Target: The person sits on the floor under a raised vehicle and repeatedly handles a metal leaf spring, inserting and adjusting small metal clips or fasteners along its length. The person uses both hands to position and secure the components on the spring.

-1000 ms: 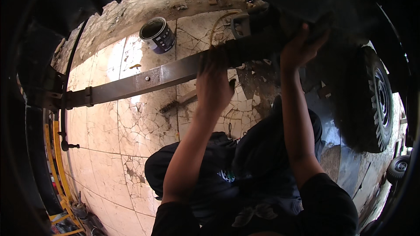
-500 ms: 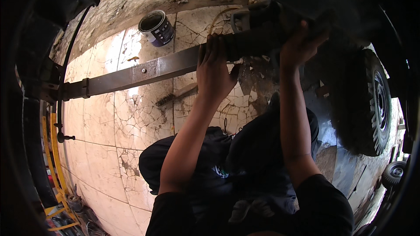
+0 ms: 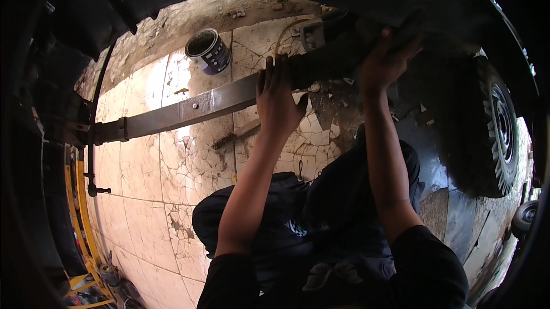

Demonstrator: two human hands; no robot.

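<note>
A long flat metal bar (image 3: 220,100), seemingly a vehicle leaf spring, crosses in front of me, with a clamp (image 3: 124,128) near its left end and a bolt head (image 3: 195,106) on its face. Across its middle lies my left hand (image 3: 278,100), fingers stretched over the bar and thumb held apart. My right hand (image 3: 385,67) is raised at the dark end of the bar, thumb and fingers spread against shadowed vehicle parts. What its fingertips touch is lost in the dark.
A dark open paint can (image 3: 216,61) stands on the cracked tile floor (image 3: 137,166) beyond the bar. Below the bar lies a wire brush (image 3: 236,134). At right is a treaded wheel (image 3: 499,128); at lower left, a yellow metal frame (image 3: 83,217). Dark bodywork hangs overhead.
My view has shifted slightly, moving the scene a little to the right and down. My left hand stays on the bar; my right hand has moved slightly left relative to the wheel.
</note>
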